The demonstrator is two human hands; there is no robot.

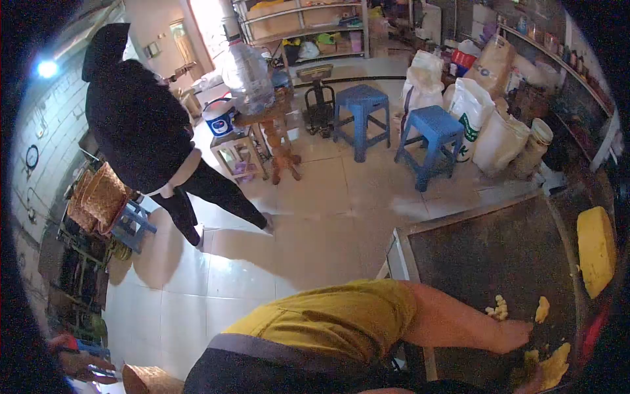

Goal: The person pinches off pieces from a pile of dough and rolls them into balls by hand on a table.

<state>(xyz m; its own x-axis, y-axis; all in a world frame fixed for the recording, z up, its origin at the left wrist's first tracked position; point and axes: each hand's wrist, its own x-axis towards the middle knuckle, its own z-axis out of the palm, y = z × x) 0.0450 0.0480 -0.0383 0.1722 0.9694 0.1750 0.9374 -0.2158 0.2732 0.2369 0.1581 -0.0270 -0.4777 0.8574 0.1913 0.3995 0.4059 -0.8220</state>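
My left arm, in a yellow sleeve, stretches over a dark board with a pale frame [403, 256] at the lower right. My left hand [513, 336] is low over this surface; its fingers are too unclear to make out. Small pale lumps [499, 308] lie just beside it, and a small yellow piece [542, 310] is a little beyond. Broken yellow pieces [554, 368] lie near the bottom edge. A large yellow block [596, 251] sits at the far right. My right hand does not show.
Another person in dark clothes [134, 118] stands at the left. Two blue stools [362, 98], white sacks [469, 105] and a wooden table with a large clear bottle [246, 79] stand beyond. Woven baskets [102, 197] are at the left, with another [149, 381] at the bottom.
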